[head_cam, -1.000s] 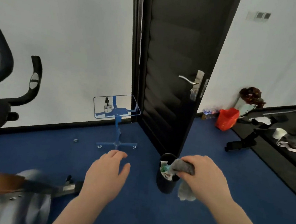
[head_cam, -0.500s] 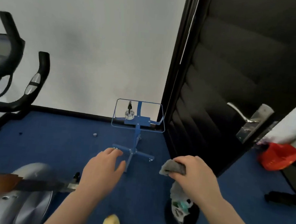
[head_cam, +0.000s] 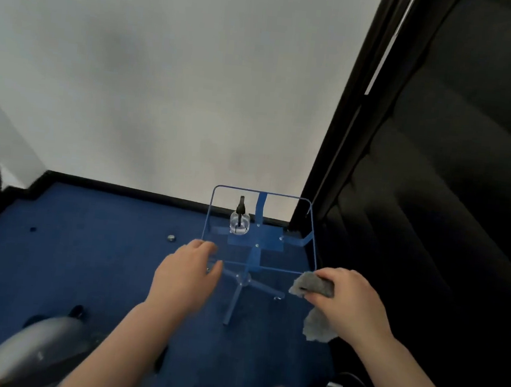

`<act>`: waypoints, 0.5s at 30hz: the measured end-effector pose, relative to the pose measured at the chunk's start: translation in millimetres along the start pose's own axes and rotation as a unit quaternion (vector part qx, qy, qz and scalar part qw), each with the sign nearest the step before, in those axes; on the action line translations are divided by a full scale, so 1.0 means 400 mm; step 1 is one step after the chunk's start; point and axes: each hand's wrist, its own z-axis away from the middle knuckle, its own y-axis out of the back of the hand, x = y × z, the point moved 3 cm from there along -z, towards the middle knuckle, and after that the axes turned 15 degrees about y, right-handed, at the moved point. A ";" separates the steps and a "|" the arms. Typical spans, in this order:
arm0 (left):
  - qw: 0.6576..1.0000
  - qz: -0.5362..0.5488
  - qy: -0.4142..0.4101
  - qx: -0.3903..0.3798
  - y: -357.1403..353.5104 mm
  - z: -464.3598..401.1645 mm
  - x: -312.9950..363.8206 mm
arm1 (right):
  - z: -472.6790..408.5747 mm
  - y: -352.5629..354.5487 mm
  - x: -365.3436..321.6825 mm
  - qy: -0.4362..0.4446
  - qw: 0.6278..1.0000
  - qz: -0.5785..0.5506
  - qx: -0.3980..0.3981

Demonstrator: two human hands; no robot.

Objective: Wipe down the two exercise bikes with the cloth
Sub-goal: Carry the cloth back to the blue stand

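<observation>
While the cloth (head_cam: 313, 288) is being pinched in the curled fingers of the right hand (head_cam: 348, 299) at lower right, the left hand (head_cam: 185, 275), fingers relaxed, is being reached toward the spray bottle (head_cam: 239, 220) on the clear stand (head_cam: 313, 245); it should be gripped gently.

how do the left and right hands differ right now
The right hand grips the grey cloth, fingers curled round it; the left hand holds nothing, fingers relaxed. The left hand reaches over the near edge of the clear table toward the spray bottle; the right hand sits at the table's near right corner. Both are bare, palm down, stretched forward at about the same height in view.
</observation>
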 end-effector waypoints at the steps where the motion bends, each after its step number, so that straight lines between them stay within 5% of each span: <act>1: 1.000 0.000 0.002 -0.003 -0.010 -0.037 0.008 | -0.035 -0.008 0.015 -0.007 1.000 -0.004 -0.004; 15: 0.982 -0.004 0.152 -0.109 -0.279 -0.427 0.091 | -0.594 -0.253 0.259 -0.063 0.990 -0.100 -0.074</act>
